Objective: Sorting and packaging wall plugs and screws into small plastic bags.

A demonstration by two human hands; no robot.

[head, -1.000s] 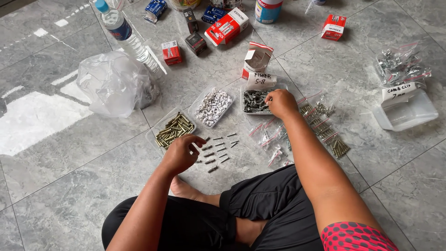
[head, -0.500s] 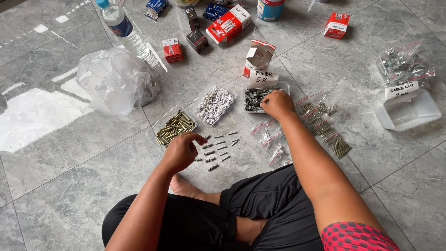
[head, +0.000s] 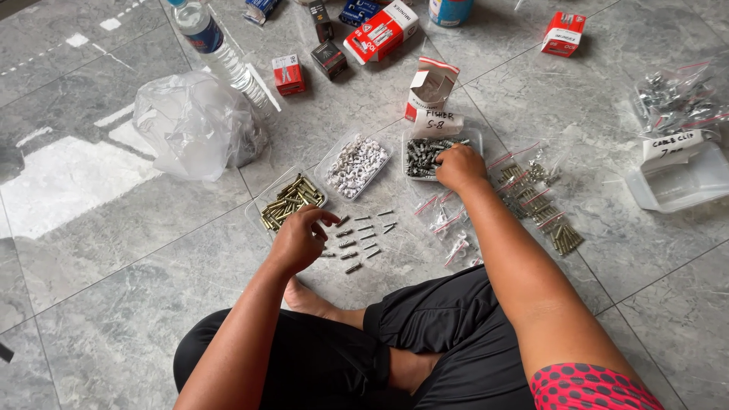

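Note:
I sit cross-legged on a grey tiled floor. My right hand (head: 460, 167) rests on the right end of a clear tray of grey plugs (head: 422, 157), fingers curled down into them. My left hand (head: 299, 240) hovers just left of two short rows of small screws (head: 364, 237) laid on the floor, with its fingers bent and fingertips close together; anything between them is hidden. Beside it are a tray of brass-coloured pieces (head: 291, 200) and a tray of white pieces (head: 355, 164).
Small zip bags (head: 449, 225) and bagged brass fasteners (head: 544, 209) lie right of my arm. A crumpled plastic bag (head: 194, 126), a water bottle (head: 217, 47) and several red and dark boxes (head: 380, 30) sit farther out. A clear container (head: 677, 185) is at the right.
My right hand dipped over the grey plug tray and now sits at its right end. The left hand has stayed by the screw rows, its fingers curling a little.

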